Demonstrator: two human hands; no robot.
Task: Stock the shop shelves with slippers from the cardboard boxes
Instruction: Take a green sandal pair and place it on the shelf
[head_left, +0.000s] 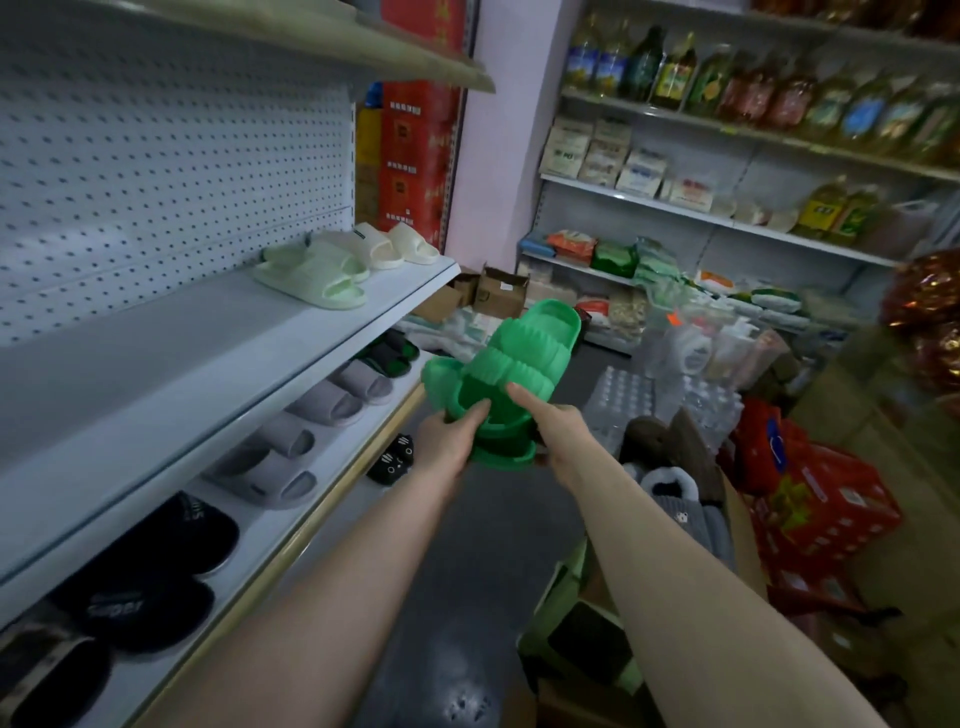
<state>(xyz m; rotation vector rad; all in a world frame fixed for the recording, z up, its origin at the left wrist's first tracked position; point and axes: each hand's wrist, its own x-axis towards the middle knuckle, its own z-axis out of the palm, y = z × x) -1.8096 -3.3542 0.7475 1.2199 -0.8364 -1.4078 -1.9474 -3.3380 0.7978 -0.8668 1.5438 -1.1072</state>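
A stacked pair of bright green slippers (511, 364) is held out over the aisle, level with the lower shelf's edge. My left hand (449, 439) grips the heel end from the left, and my right hand (550, 431) holds it from the right with the forefinger on top. The white middle shelf (156, 353) on the left carries pale green slippers (311, 273) and cream slippers (395, 244) at its far end. On the lower shelf (322, 499) lie grey slippers (291, 452) and black slippers (156, 561). An open cardboard box (737, 525) at lower right holds furry slippers (670, 483).
A black cat-face slipper pair (392, 460) lies on the floor below the shelf. Shelves of oil bottles and packets (727, 104) line the back wall. Red cartons (810, 493), wrapped water bottles (639, 395) and a green stool (576, 618) crowd the right side of the dark floor.
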